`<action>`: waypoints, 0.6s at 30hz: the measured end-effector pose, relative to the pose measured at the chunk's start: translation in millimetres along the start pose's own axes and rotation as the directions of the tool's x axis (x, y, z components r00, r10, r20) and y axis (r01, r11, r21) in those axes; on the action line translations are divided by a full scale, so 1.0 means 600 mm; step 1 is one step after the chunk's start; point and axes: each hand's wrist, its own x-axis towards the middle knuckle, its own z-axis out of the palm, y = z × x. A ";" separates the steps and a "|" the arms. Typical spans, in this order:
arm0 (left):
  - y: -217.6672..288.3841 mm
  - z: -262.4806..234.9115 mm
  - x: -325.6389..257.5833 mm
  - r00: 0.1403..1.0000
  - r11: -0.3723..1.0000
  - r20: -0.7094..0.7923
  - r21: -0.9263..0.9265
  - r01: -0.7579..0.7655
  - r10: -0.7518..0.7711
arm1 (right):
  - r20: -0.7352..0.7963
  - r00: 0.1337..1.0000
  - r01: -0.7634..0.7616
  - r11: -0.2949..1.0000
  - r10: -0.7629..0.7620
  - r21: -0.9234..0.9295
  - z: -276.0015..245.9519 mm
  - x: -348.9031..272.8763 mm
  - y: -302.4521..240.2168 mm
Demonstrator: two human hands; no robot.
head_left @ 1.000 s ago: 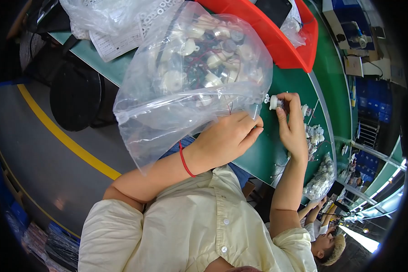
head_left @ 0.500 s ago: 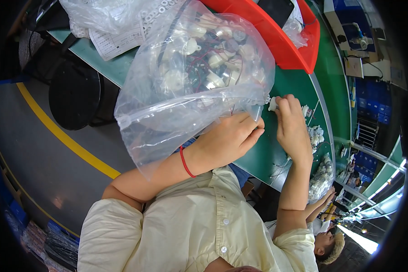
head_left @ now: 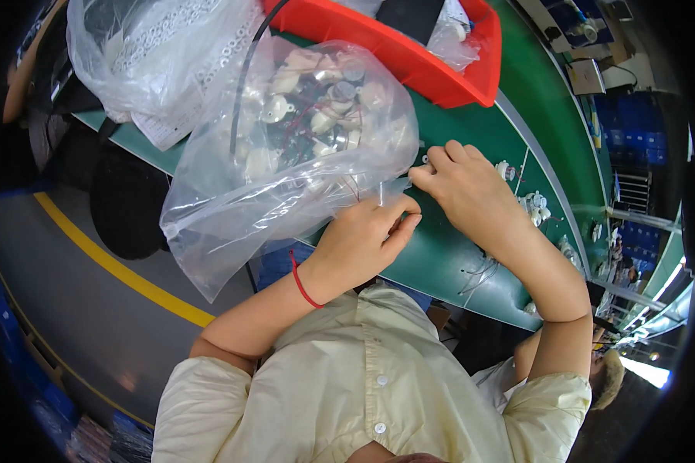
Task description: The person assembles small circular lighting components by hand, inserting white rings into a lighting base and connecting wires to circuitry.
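Pinching the mouth of a clear plastic bag [head_left: 286, 154], the left hand [head_left: 363, 239] has its thumb and fingers pressed together on the film near the bag's lower right corner. The right hand [head_left: 463, 189] is just beside it, its fingers curled and closed on the same edge of the bag, so both hands grip the plastic between them. The bag is full of small white and grey parts with thin red wires, and it lies tilted over the edge of the green bench [head_left: 440, 255], with part of it hanging out past the edge above the grey floor [head_left: 77, 309].

In my judgement, the risk is spilling. The bag looks heavy and only the thin film is held; if one hand slips or the film tears, parts may fall to the floor. The thin wires could also catch in the opening and pull other parts out. More loose small parts [head_left: 533, 204] lie near the right hand, and behind is a red bin [head_left: 409, 58].
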 end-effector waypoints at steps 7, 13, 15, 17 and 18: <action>0.007 -0.001 0.011 0.999 0.989 -0.003 -0.145 0.036 -0.037 | -0.115 0.973 -0.174 0.963 0.200 0.205 0.029 -0.042 -0.002; 0.005 -0.035 -0.003 0.974 0.904 0.158 -0.372 0.212 -0.163 | -0.288 0.392 -0.582 0.479 0.873 0.657 0.058 -0.127 0.006; 0.034 -0.044 -0.006 0.970 0.911 0.191 -0.356 0.210 -0.149 | -0.229 0.277 -0.747 0.359 0.933 0.560 0.100 -0.160 0.043; 0.075 -0.070 -0.004 0.970 0.931 0.208 -0.315 0.185 -0.122 | -0.195 0.328 -0.852 0.379 0.924 0.361 0.142 -0.191 0.078; 0.092 -0.090 -0.003 0.974 0.942 0.188 -0.283 0.180 -0.130 | -0.183 0.370 -0.867 0.409 0.911 0.283 0.157 -0.198 0.080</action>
